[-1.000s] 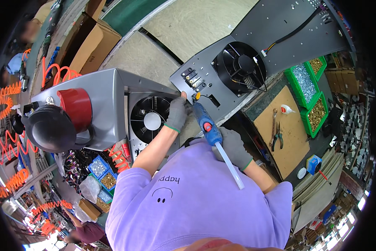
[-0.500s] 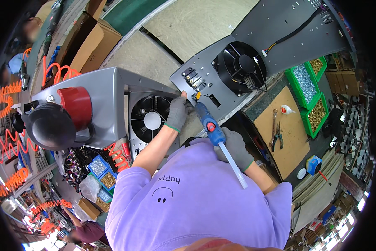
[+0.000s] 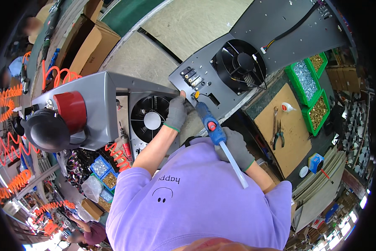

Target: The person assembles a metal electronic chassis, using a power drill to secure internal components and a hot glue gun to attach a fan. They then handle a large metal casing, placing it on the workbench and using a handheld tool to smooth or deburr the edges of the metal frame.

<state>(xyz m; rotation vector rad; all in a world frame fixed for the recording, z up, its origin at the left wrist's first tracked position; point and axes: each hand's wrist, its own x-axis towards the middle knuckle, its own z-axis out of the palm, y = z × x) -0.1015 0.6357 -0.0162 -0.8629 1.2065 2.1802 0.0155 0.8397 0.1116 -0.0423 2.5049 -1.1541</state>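
My right hand (image 3: 234, 146), in a grey glove, is closed around a blue hot glue gun (image 3: 210, 123) with a long whitish glue stick (image 3: 234, 165) coming out of its back end. The gun's nozzle is at a small yellow disc-shaped part (image 3: 197, 94) near the corner of a dark grey metal panel (image 3: 204, 83). With its bare thumb tip at that panel's edge, my gloved left hand (image 3: 177, 112) grips the corner; its other fingers are mostly hidden. A black fan (image 3: 239, 62) and a row of terminals (image 3: 192, 78) are mounted on the panel.
At left stands a grey housing (image 3: 98, 100) with a red cylinder (image 3: 72, 112) and black dome; a second fan (image 3: 152, 120) lies beside it. To the right are pliers (image 3: 279, 136), a wrench (image 3: 274, 121), a glue bottle (image 3: 287, 107) and green screw bins (image 3: 315, 113). Orange coiled hoses hang at left.
The grey housing with the red cylinder has shifted slightly left, uncovering more of a red power screwdriver behind it. My hands and the glue gun stay nearly still.
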